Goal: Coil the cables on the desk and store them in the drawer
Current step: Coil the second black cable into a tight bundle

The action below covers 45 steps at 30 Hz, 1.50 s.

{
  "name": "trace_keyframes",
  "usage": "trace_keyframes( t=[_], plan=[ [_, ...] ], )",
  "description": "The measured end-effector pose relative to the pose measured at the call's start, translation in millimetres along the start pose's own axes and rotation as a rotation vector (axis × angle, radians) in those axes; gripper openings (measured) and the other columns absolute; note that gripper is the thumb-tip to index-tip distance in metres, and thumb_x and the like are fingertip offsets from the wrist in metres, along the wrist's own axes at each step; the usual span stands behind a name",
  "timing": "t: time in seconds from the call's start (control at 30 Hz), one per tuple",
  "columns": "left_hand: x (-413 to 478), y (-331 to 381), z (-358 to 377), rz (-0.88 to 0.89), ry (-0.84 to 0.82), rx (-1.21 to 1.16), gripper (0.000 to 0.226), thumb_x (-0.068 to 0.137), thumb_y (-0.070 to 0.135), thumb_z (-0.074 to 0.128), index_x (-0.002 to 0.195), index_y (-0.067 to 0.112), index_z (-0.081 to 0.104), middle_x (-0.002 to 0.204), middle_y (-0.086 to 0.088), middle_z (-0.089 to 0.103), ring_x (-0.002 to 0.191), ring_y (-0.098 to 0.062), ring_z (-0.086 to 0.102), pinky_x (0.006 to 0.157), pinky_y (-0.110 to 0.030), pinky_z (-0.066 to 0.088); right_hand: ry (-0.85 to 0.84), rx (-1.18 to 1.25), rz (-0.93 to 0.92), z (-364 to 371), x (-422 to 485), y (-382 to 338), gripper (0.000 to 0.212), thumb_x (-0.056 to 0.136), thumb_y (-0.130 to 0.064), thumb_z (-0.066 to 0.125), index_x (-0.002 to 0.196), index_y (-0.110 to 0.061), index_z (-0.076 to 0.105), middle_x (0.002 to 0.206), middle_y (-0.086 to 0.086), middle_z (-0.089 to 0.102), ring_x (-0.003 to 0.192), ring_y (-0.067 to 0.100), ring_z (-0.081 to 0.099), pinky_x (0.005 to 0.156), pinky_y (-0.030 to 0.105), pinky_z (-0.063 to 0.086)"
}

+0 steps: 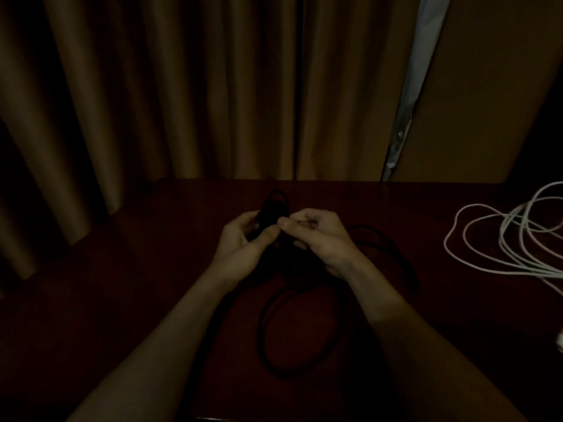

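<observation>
Left hand is curling round a small wound bundle of the thin black flexible cable, holding it just above the dark reddish-brown polished wooden desk. Right hand is pressing thumb against curled fingers right beside the bundle, apparently pinching a strand. The rest of that cable is lying in a loose loop on the desk between the forearms, running up under the right wrist.

Risks, as judgement only:
- The bundle is looking small and tight. If the left grip is easing while the right hand is feeding a turn, the wraps could be springing open.
- The slack loop is sitting under the right forearm, so a pull could be dragging it against the arm, or twisting it into a kink.
- The long white thin cable, sprawling in loose overlapping loops well to the right, is running past the frame edge. Its loops could be snagging on one another when lifted.

Hard to make out:
- Light is very low and black cable is merging with dark wood. Neither plug end is showing.
- Number of turns in the bundle is unreadable.
- No drawer is in view.
- A small white object is cut off at the right edge, unidentifiable.
- Tan pleated fabric curtains are closing off the back.
</observation>
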<state>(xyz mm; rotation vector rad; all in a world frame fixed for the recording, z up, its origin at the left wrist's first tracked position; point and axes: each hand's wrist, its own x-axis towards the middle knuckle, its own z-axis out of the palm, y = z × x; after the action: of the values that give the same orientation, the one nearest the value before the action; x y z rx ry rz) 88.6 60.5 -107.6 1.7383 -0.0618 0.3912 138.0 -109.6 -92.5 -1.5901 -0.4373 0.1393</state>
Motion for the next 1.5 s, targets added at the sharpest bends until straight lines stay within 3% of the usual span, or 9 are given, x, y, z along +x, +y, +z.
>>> trace_keyframes(
  t=[0.17,0.37,0.57,0.73,0.87,1.0,1.1,1.23,1.5],
  plan=[
    [2.4,15.2,-9.4,-0.246,0.018,-0.535,0.036,0.09,0.019,0.071,0.121,0.0,0.069,0.112,-0.015,0.076,0.095,-0.024,0.075,0.083,-0.029,0.06,-0.079,-0.003,0.031,-4.8,-2.8,-2.7,0.03,0.083,-0.036,0.081,0.098,-0.011,0.077,0.092,0.012,0.071,0.082,0.022,0.065,0.073,0.031,0.053],
    [-6.7,19.4,-5.1,-0.36,-0.197,-0.653,0.042,0.095,0.032,0.054,0.121,0.002,0.068,0.092,-0.012,0.069,0.067,-0.019,0.058,0.062,-0.025,0.049,-0.213,0.124,0.09,-8.8,-4.2,-1.9,0.043,0.082,-0.039,0.077,0.112,-0.009,0.075,0.1,0.008,0.075,0.098,0.019,0.071,0.091,0.031,0.058],
    [-5.4,14.4,-3.2,-0.301,-0.353,-0.568,0.049,0.101,0.049,0.043,0.122,0.01,0.066,0.084,-0.011,0.06,0.055,-0.018,0.047,0.056,-0.027,0.034,-0.285,0.236,0.145,-8.2,-6.8,-6.1,0.037,0.092,-0.037,0.069,0.115,-0.007,0.073,0.081,0.001,0.066,0.062,0.007,0.049,0.059,0.02,0.047],
    [-4.0,9.9,4.3,-0.175,-0.115,-0.272,0.046,0.098,0.054,0.05,0.117,0.014,0.065,0.095,-0.011,0.072,0.067,-0.021,0.066,0.059,-0.029,0.049,-0.199,0.309,0.153,-6.0,-2.6,0.1,0.039,0.088,-0.034,0.081,0.116,-0.008,0.076,0.089,0.009,0.072,0.073,0.023,0.06,0.078,0.041,0.053],
    [-3.7,-3.5,7.8,0.069,0.019,0.188,0.048,0.093,0.05,0.07,0.136,0.031,0.06,0.131,0.012,0.063,0.117,-0.005,0.063,0.094,-0.026,0.053,-0.059,0.251,0.09,-7.7,-2.5,-1.9,0.033,0.087,-0.023,0.082,0.119,-0.015,0.076,0.109,0.006,0.079,0.097,0.021,0.075,0.078,0.029,0.057],
    [-6.6,-1.0,12.1,0.139,0.076,0.349,0.054,0.09,0.04,0.079,0.137,0.029,0.054,0.122,0.021,0.06,0.11,0.008,0.059,0.088,-0.011,0.049,0.001,0.232,0.072,-0.9,-2.1,-2.4,0.039,0.082,-0.018,0.086,0.119,-0.015,0.073,0.103,0.005,0.08,0.099,0.018,0.076,0.082,0.027,0.058],
    [-5.6,-0.6,9.5,0.1,0.063,0.287,0.039,0.096,0.038,0.072,0.131,0.028,0.057,0.115,0.024,0.062,0.1,0.016,0.061,0.078,-0.005,0.05,0.017,0.192,0.08,3.2,-1.2,-1.2,0.045,0.081,-0.023,0.088,0.122,-0.018,0.071,0.11,0.006,0.078,0.099,0.018,0.076,0.083,0.03,0.061],
    [-4.9,1.3,6.9,-0.08,0.042,-0.026,0.019,0.102,0.028,0.066,0.12,0.024,0.066,0.115,0.004,0.073,0.097,-0.003,0.073,0.075,-0.019,0.057,-0.027,0.092,0.093,3.6,0.3,0.9,0.053,0.088,-0.033,0.081,0.136,-0.018,0.062,0.111,0.003,0.078,0.092,0.011,0.074,0.079,0.023,0.056],
    [-2.5,13.0,-1.3,-0.334,-0.022,-0.612,0.027,0.103,0.014,0.051,0.123,-0.001,0.062,0.096,-0.011,0.073,0.074,-0.019,0.069,0.062,-0.027,0.058,-0.209,0.141,0.143,-0.4,2.2,2.0,0.047,0.097,-0.033,0.071,0.141,-0.024,0.056,0.118,0.007,0.075,0.092,0.014,0.069,0.093,0.041,0.057]
  ],
)
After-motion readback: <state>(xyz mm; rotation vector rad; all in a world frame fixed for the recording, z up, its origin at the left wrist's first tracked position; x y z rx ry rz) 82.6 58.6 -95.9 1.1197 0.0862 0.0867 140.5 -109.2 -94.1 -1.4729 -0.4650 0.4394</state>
